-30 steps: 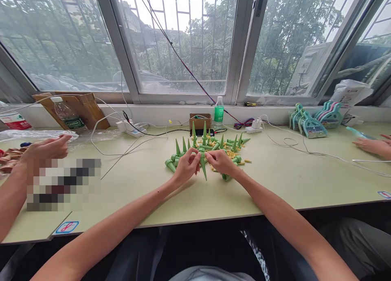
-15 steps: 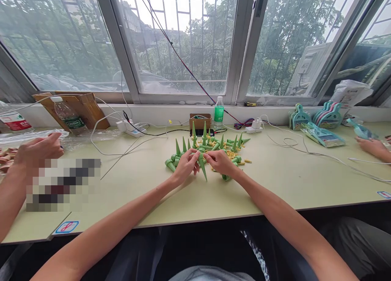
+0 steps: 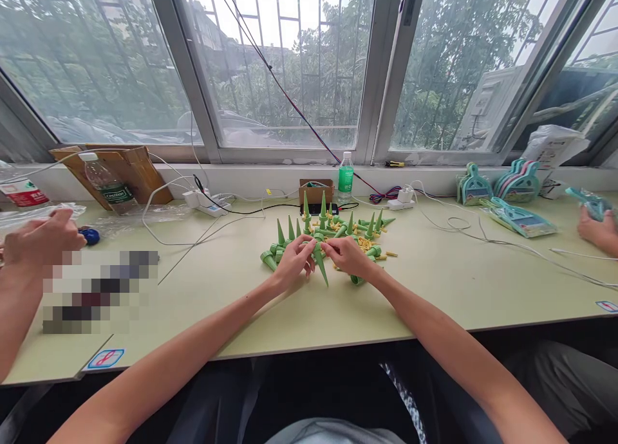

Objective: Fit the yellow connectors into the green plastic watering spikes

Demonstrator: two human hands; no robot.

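Holding a green spike (image 3: 320, 268) above the bench (image 3: 434, 289), near the middle, with the thick end up and the point slanting down toward the near edge. Gripping it near the top with the left hand (image 3: 293, 264), in a closed grip. Pinching at the same end with the right hand (image 3: 351, 256), also in a closed grip; unable to tell, with the fingertips so small, whether pinching the spike alone or something else too. Seeing other green spikes (image 3: 290, 229) just beyond, some upright, some lying, among yellow pieces (image 3: 367, 245). Farther back, near the window, seeing a bottle (image 3: 346, 179) beside a brown box (image 3: 326, 188).
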